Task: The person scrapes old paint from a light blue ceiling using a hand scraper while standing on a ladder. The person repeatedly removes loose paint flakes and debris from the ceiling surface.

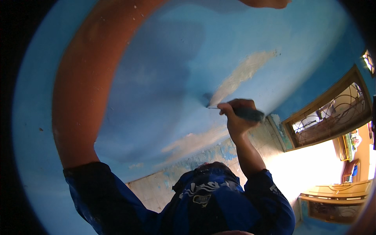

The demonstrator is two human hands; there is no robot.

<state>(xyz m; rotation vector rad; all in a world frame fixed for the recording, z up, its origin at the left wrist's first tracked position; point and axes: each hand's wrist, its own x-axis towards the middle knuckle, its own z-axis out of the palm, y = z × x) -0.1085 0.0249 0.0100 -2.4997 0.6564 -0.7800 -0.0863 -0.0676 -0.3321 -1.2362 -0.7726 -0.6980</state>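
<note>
My right hand (239, 117) grips the dark handle of a scraper (249, 114). Its thin metal blade, seen nearly edge-on, meets a blue painted wall (152, 79) at the lower end of a long beige bare-looking patch (243, 70). A second pale patch (194, 144) runs lower down, near the wall's bottom edge. On the left my bare left arm (85, 88), flecked with pale specks, reaches up past the top of the view. Only a small part of my left hand (267, 3) shows at the top edge; what it does there is hidden.
Beige tiles (149, 192) spotted with blue paint lie below the wall. To the right stand a brown wooden frame (323, 108) with metal scrollwork, a bright opening (311, 164) and a yellowish wooden panel (337, 189). My blue and black shirt (205, 211) fills the bottom.
</note>
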